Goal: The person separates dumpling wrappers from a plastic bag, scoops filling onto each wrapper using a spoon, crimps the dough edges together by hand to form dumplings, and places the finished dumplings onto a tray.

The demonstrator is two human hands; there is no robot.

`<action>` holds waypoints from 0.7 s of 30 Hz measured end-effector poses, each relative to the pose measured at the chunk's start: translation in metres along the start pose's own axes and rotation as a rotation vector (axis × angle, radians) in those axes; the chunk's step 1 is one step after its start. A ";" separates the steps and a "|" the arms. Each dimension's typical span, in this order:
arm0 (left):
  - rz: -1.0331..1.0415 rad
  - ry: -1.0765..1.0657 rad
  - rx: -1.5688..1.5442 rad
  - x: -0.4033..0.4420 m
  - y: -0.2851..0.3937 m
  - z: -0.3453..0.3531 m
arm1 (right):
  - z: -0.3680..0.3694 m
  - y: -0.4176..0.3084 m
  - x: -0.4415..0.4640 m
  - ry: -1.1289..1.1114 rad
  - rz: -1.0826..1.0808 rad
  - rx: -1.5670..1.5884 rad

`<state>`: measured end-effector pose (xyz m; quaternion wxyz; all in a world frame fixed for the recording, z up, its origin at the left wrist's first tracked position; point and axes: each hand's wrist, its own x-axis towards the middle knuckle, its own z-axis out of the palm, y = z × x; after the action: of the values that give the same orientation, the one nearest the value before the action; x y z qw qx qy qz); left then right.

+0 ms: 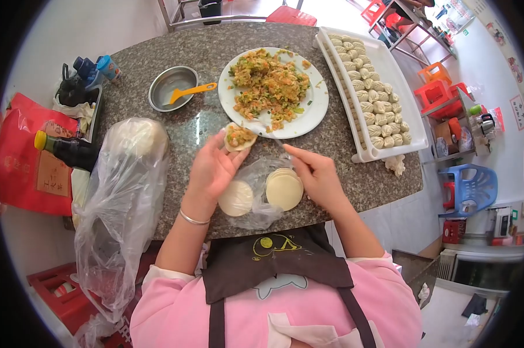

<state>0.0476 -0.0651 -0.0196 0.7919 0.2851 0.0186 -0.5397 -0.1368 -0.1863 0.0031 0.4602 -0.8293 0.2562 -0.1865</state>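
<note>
My left hand (211,165) holds a round dough wrapper (246,145) with a mound of orange and green filling (237,134) on it. In my right hand (316,174) is a thin metal utensil (272,134), its tip near the wrapper and the lower rim of the white plate (317,116). The plate bears a large heap of the same filling (270,84). Between my forearms, a stack of round wrappers (284,190) lies on a clear plastic bag (261,217), with more wrappers (236,198) to its left.
A white tray (363,152) of pleated dumplings stands at the right. Behind my left hand sits a metal bowl (162,87) with an orange-handled spatula (198,90). Plastic-wrapped dough (135,139) and a dark bottle (70,149) are at the left.
</note>
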 end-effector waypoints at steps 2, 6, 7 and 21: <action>-0.041 -0.017 -0.018 -0.002 -0.006 0.002 | -0.004 0.011 -0.009 0.118 0.082 -0.068; -0.124 -0.084 -0.117 -0.001 -0.022 0.011 | 0.004 0.005 -0.021 0.069 0.105 0.015; -0.112 -0.048 -0.098 -0.002 -0.021 0.013 | 0.003 0.004 -0.021 0.058 0.094 0.050; 0.204 -0.267 0.473 0.014 0.002 0.055 | -0.005 0.012 0.062 0.322 -0.345 -0.116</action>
<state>0.0397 -0.1023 0.0222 0.7490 0.3888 -0.2410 -0.4794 -0.0930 -0.2315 -0.0003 0.3265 -0.8454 0.1910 -0.3771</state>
